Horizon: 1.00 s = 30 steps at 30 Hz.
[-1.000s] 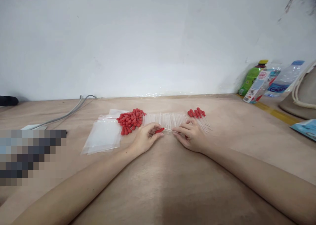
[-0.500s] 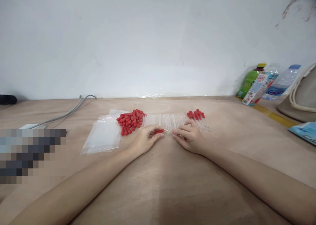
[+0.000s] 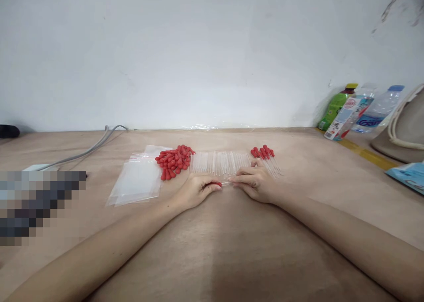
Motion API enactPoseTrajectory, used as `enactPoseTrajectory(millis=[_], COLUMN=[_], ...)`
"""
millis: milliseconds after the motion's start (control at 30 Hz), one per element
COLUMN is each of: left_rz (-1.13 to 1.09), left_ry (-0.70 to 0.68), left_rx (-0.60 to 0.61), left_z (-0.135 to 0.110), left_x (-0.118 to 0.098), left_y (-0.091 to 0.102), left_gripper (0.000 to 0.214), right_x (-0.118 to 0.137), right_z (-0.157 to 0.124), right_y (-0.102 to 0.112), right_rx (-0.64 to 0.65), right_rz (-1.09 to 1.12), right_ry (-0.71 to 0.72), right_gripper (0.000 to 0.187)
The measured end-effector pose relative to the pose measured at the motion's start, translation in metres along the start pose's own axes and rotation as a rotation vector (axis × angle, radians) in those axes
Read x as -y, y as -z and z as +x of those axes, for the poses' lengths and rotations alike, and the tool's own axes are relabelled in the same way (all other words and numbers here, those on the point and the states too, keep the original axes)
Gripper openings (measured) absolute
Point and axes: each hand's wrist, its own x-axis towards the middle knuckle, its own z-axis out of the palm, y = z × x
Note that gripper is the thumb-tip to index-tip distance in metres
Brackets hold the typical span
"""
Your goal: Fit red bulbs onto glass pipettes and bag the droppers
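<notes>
Over the last second both hands have slid back toward us, off the row of tubes. Left hand grip is pinched on the red cap, now mostly hidden. Right hand grip is pinched on the clear tube, and the two meet between the hands. Cap pile and bags are near on the left, droppers just beyond the right hand. Room lies on the near counter.
</notes>
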Motion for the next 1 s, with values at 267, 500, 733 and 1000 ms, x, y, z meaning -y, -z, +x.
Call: enactPoseTrajectory(millis=[267, 500, 733, 1000], left_rz=[0.027, -0.066, -0.045, -0.039], left_ry=[0.134, 0.200, 0.159, 0.109], left_rx=[-0.069, -0.115, -0.093, -0.030], left_z=[0.001, 0.001, 0.000, 0.000], left_x=[-0.004, 0.000, -0.003, -0.001], left_y=[0.000, -0.001, 0.000, -0.001], left_gripper=[0.012, 0.015, 0.013, 0.013], right_x=[0.001, -0.001, 0.005, 0.014], right_z=[-0.002, -0.002, -0.001, 0.006], right_y=[-0.005, -0.004, -0.006, -0.002], right_rx=[-0.045, -0.016, 0.005, 0.096], right_rz=[-0.063, 0.054, 0.082, 0.025], right_ry=[0.005, -0.091, -0.101, -0.124], right_gripper=[0.020, 0.015, 0.019, 0.025])
